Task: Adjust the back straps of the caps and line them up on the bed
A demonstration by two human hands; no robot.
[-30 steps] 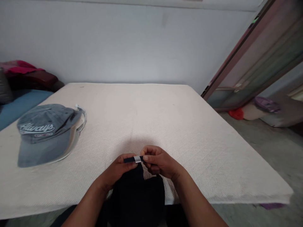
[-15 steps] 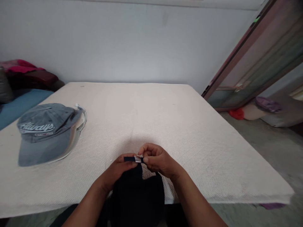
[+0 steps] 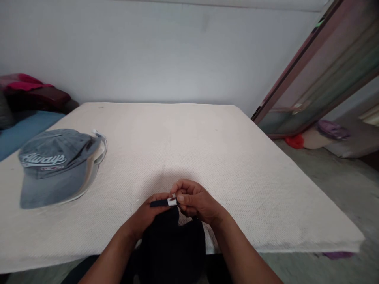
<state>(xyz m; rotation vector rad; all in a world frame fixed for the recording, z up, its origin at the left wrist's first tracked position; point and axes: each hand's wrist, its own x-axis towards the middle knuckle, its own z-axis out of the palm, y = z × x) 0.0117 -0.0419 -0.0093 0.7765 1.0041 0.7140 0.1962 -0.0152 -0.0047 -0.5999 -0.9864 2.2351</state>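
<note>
A black cap (image 3: pixel 174 244) hangs at the table's front edge, its back opening facing away from me. Its dark strap (image 3: pixel 158 203) carries a shiny metal buckle (image 3: pixel 172 201). My left hand (image 3: pixel 151 211) is closed on the strap, thumb below and fingers behind. My right hand (image 3: pixel 192 199) pinches the strap's end right beside the buckle, with thumb and index finger together. The fingertips partly hide the strap end. To the left lies a grey-blue cap (image 3: pixel 56 157) with white "Always" lettering, on top of a lighter cap whose brim edge shows beneath it.
A cream textured cloth covers the table (image 3: pixel 192 138), which meets a pale wall (image 3: pixel 166 51) at the back. Blue and pink fabrics (image 3: pixel 29 81) sit beyond the left edge. At right are a sliding door (image 3: pixel 296 79) and bundles on the floor (image 3: pixel 319 136).
The strap has tilted, its left end lower, and the buckle has turned so its face shows brighter. Both hands keep their hold. The view has shifted slightly.
</note>
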